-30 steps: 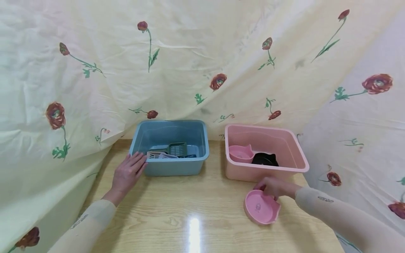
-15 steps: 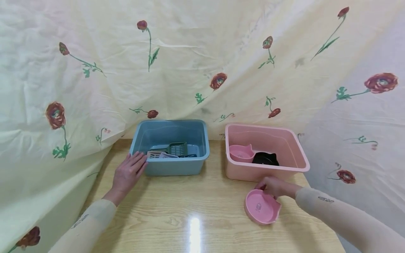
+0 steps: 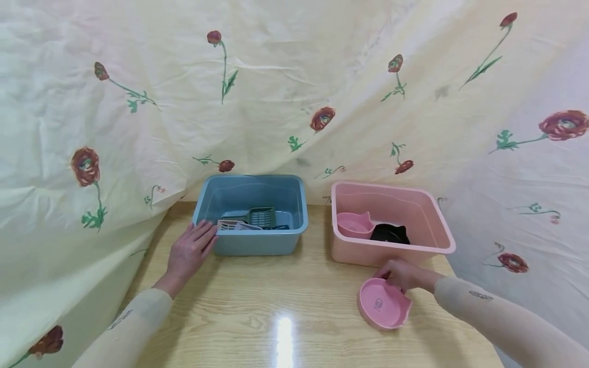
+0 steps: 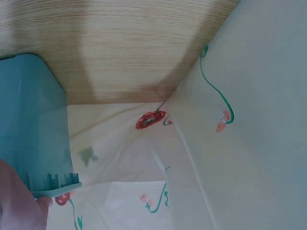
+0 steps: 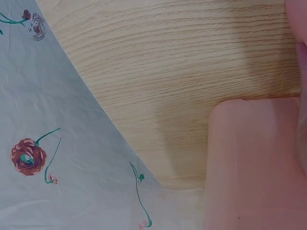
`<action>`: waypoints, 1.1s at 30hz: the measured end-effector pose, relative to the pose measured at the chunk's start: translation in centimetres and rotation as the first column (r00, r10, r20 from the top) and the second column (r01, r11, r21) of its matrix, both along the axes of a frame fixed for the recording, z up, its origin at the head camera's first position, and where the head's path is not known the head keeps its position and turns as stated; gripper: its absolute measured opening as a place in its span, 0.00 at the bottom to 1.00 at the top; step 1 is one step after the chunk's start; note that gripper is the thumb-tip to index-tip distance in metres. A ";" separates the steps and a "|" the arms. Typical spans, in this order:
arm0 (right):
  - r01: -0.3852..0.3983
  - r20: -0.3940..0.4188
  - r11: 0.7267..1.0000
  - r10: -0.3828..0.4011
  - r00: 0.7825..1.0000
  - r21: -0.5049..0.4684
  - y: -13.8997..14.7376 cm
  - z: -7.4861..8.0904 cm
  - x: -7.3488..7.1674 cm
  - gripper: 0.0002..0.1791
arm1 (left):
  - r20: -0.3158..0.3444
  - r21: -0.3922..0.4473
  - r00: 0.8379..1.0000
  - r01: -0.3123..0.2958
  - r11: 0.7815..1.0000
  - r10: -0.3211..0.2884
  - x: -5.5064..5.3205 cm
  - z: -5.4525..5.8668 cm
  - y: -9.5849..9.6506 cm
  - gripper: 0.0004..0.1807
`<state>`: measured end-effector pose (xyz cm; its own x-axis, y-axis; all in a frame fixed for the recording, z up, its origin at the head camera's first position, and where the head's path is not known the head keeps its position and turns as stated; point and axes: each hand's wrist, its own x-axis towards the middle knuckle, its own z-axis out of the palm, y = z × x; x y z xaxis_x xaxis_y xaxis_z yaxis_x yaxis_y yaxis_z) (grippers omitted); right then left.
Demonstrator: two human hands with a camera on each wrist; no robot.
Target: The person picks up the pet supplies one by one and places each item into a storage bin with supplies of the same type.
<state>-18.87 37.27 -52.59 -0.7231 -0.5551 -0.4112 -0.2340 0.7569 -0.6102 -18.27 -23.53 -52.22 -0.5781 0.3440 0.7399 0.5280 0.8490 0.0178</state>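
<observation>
My right hand (image 3: 399, 273) pinches the far rim of a round pink cat-eared pet bowl (image 3: 384, 305), just in front of the pink bin (image 3: 359, 251). Part of that bowl (image 5: 297, 17) shows at the right wrist view's upper right edge. My left hand (image 3: 188, 253) rests with extended fingers on the front left corner of the blue bin (image 3: 255, 245). From the left wrist, the hand (image 4: 17, 203) overlaps the rim. Inside the blue bin are a dark green litter scoop (image 3: 262, 217) and several other scoops, partly hidden by its front wall.
Another pink cat-eared bowl (image 3: 355, 223) and a black one (image 3: 390, 233) sit inside the pink bin. Both bins stand at the back of the wooden table (image 3: 248, 306). Flower-printed cloth (image 3: 267, 87) hangs behind and along both sides.
The head view has shifted slightly, so everything appears a little further right. Both hands keep their places, the right still pinching the pink pet bowl.
</observation>
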 end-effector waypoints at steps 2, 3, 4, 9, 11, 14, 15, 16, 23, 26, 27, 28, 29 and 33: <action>0.018 0.018 1.000 -0.019 1.000 0.009 0.0 -0.1 -0.1 0.21 | 0.002 0.000 1.000 -0.001 1.000 0.001 0.0 0.0 0.0 0.39; 0.022 0.024 1.000 -0.022 0.999 0.009 0.0 -0.1 -0.1 0.21 | 0.004 -0.001 1.000 -0.003 1.000 0.003 0.0 0.0 0.0 0.39; 0.020 0.029 1.000 -0.021 0.999 0.008 0.1 -0.2 -0.2 0.21 | 0.006 -0.003 1.000 -0.007 1.000 0.007 0.0 0.0 -0.1 0.39; -0.004 0.036 1.000 0.005 0.999 -0.013 0.1 -0.4 -0.4 0.21 | 0.009 0.001 1.000 0.002 1.000 -0.002 0.2 -0.1 -0.2 0.29; -0.014 0.044 1.000 0.015 0.999 -0.021 0.2 -0.3 -0.5 0.21 | 0.009 -0.001 1.000 0.006 1.000 -0.006 0.2 -0.2 -0.2 0.20; -0.022 0.054 0.999 0.023 0.998 -0.028 0.3 0.0 -0.5 0.22 | 0.012 -0.004 1.000 0.008 1.000 -0.008 0.2 -0.1 -0.1 0.26; -0.024 0.056 0.999 0.025 0.998 -0.032 0.3 0.1 -0.5 0.22 | 0.013 -0.002 1.000 0.009 1.000 -0.009 0.1 -0.1 0.0 0.29; -0.022 0.058 0.999 0.024 0.998 -0.032 0.3 0.3 -0.5 0.22 | 0.016 -0.003 1.000 0.005 1.000 -0.005 0.1 0.0 0.1 0.30; -0.051 0.067 0.997 0.055 0.996 -0.057 0.2 2.0 -0.4 0.23 | 0.011 0.008 1.000 0.017 1.000 -0.017 -0.4 0.0 0.1 0.23; -0.064 0.072 0.997 0.068 0.995 -0.050 0.1 2.6 -0.4 0.23 | 0.012 0.007 1.000 0.012 1.000 -0.012 -0.4 -0.1 0.1 0.18; -0.067 0.074 0.997 0.071 0.995 -0.046 0.0 2.9 -0.4 0.23 | 0.016 0.007 1.000 0.008 1.000 -0.009 -0.4 -0.1 0.1 0.20; -0.068 0.075 0.997 0.071 0.995 -0.041 -0.1 3.1 -0.4 0.23 | 0.018 0.009 1.000 0.006 1.000 -0.007 -0.3 -0.1 0.1 0.23; -0.074 0.072 0.997 0.076 0.994 -0.038 -0.2 3.4 -0.4 0.23 | 0.020 0.010 1.000 0.003 1.000 -0.003 -0.3 -0.1 0.1 0.27; -0.098 0.061 0.995 0.100 0.993 -0.031 -0.6 4.5 -0.3 0.22 | 0.023 0.008 1.000 -0.006 1.000 0.006 -0.2 0.0 0.0 0.29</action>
<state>-19.20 36.65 -48.08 -0.6371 -0.6349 -0.4371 -0.2677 0.7140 -0.6469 -18.50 -23.49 -52.25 -0.5967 0.3349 0.7292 0.5224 0.8520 0.0362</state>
